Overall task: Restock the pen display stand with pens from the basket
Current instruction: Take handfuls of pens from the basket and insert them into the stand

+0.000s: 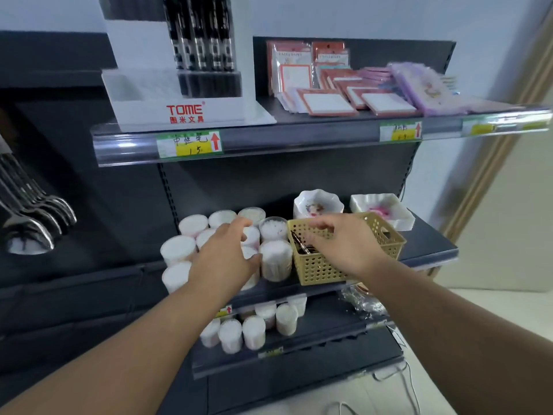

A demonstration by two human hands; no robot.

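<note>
Head view: we look down along two bare forearms at a dark shop shelf unit. The right hand (344,247) reaches into a tan perforated basket (329,272) on the middle shelf (428,241). Its fingers curl downward over dark pens (302,247) lying in the basket's left end. We cannot tell whether its grip has closed on a pen, as the fingertips are blurred. The left hand (227,253) rests on a cluster of clear cotton swab tubs (275,260) just left of the basket. Its grip is loose and spread, and it holds nothing we can make out.

The white pen display stand (185,109) sits on the upper shelf (299,145), above and left of the basket. Black pens (203,40) stand upright in its right half, while its left compartment (125,88) looks empty.

We judge this to be the picking step. The next move calls for a firm pinch on one or more pens, then a lift clear of the basket rim and up past the upper shelf's front rail to the empty compartment.

Nearby are two small white dishes (318,203) behind the basket and packets of notepads (329,100) beside the stand. More tubs (248,327) sit on a lower shelf, and metal ladles (30,220) hang at far left. The tubs crowd the basket and could tip.
</note>
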